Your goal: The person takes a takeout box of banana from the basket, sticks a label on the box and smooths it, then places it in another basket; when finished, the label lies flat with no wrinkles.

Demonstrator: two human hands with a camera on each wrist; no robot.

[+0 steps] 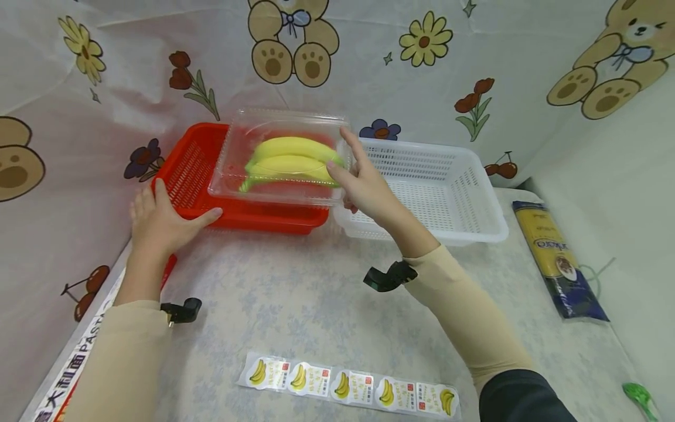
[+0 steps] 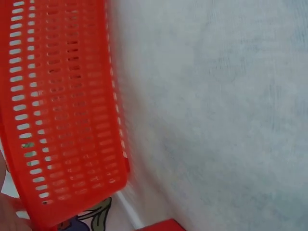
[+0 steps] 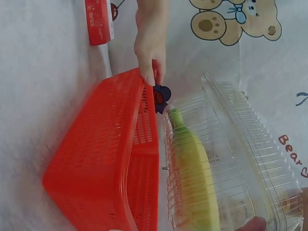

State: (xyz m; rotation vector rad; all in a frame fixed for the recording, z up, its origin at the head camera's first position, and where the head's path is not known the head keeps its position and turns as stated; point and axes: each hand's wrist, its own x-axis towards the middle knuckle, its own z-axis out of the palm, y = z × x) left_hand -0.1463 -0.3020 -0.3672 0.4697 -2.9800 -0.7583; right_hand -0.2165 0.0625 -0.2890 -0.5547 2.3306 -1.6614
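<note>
My right hand (image 1: 369, 190) holds a clear plastic clamshell box (image 1: 225, 176) by its right end, thumb on top. Yellow bananas (image 1: 295, 146) with green tips lie inside it. The box hangs over the red perforated basket (image 1: 253, 221), and the right wrist view shows a gap between box and basket rim. At the basket's left front corner my left hand (image 1: 160, 225) grips the rim, thumb along the front edge. Only a bit of that hand's fingers (image 2: 9, 211) appears in the left wrist view, beside the basket wall (image 2: 82, 120).
Right of the red basket stands a white perforated basket (image 1: 422, 234). A yellow and blue packet (image 1: 559, 258) lies at the table's right. A strip of banana stickers (image 1: 348, 387) lies near the front. On the left is a long pasta box (image 1: 74, 363); a green object (image 1: 638, 395) sits far right.
</note>
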